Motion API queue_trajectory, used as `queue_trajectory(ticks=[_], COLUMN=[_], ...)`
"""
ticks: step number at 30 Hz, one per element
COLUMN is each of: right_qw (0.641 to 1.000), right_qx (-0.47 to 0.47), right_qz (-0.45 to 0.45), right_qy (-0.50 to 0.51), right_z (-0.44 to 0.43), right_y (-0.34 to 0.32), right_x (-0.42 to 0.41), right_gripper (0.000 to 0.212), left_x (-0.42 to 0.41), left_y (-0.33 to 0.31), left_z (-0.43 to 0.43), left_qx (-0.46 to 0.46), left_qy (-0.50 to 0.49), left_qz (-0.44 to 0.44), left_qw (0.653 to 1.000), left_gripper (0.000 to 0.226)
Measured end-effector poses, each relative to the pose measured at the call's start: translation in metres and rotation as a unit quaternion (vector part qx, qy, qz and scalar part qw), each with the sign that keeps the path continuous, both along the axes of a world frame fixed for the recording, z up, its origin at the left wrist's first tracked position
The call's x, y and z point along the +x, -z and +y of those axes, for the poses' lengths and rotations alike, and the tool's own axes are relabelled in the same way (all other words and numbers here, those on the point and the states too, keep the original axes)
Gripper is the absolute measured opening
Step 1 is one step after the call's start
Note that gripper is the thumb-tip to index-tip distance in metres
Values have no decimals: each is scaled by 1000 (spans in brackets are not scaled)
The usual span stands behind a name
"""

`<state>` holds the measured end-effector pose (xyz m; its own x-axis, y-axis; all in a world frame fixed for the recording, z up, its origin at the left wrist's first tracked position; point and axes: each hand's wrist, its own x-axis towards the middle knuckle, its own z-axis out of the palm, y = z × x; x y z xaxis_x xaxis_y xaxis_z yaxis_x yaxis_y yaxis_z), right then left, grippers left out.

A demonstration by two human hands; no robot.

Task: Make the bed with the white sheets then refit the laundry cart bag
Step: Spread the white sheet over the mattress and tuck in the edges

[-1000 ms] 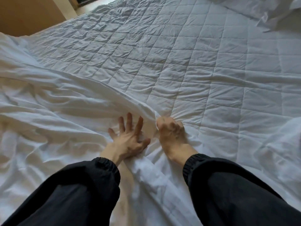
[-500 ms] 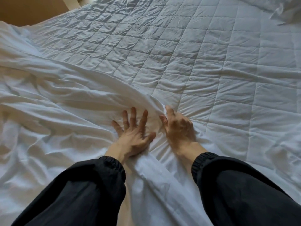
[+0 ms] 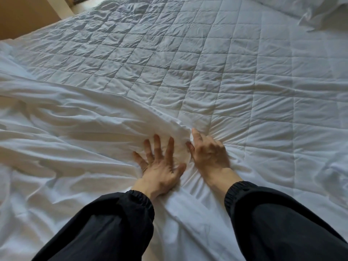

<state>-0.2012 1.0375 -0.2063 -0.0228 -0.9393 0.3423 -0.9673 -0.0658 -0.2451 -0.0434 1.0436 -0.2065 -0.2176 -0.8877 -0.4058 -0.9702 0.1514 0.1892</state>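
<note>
Sliding both hands toward the upper right should draw the white sheet (image 3: 75, 147), bunched across the left and lower frame, over the quilted pad (image 3: 226, 72); left hand (image 3: 160, 168) presses flat, fingers (image 3: 157, 146) splayed; right hand (image 3: 209, 155) perhaps pinches its edge; blur hides it.

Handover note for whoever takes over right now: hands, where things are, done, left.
Hands: left hand flat, fingers spread, pressing the white sheet; right hand at the sheet's edge, grip unclear.
Things: sheet lies rumpled over the near-left part of the bed; quilted mattress pad is bare beyond it.
Done: sheet partly on.
Left: spread and tuck it; then the laundry cart bag, not in view.
</note>
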Motion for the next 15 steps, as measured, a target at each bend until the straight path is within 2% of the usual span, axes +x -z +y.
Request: queue_trajectory(ticks=[4, 8, 9, 11, 13, 15], right_qw=[992, 975, 965, 927, 884, 868], right_qx=[115, 203, 232, 276, 283, 282], right_qz=[-44, -86, -117, -241, -360, -393], right_qy=[-15, 19, 35, 73, 99, 110], right_z=[-3, -12, -17, -29, -45, -53], right_y=[-25, -51, -58, -71, -82, -88], right_x=[6, 6, 7, 8, 12, 18], right_gripper=[48, 43, 43, 50, 56, 50], left_x=[2, 8, 10, 14, 22, 33], left_y=[-7, -19, -21, -32, -51, -62], left_z=[4, 4, -3, -28, -54, -77], left_qx=[-59, -163, -188, -232, -231, -196], left_qy=[3, 28, 40, 49, 40, 56], left_qz=[14, 40, 56, 81, 68, 37], left_qw=[998, 985, 980, 968, 970, 978], left_gripper=[88, 76, 72, 68, 71, 78])
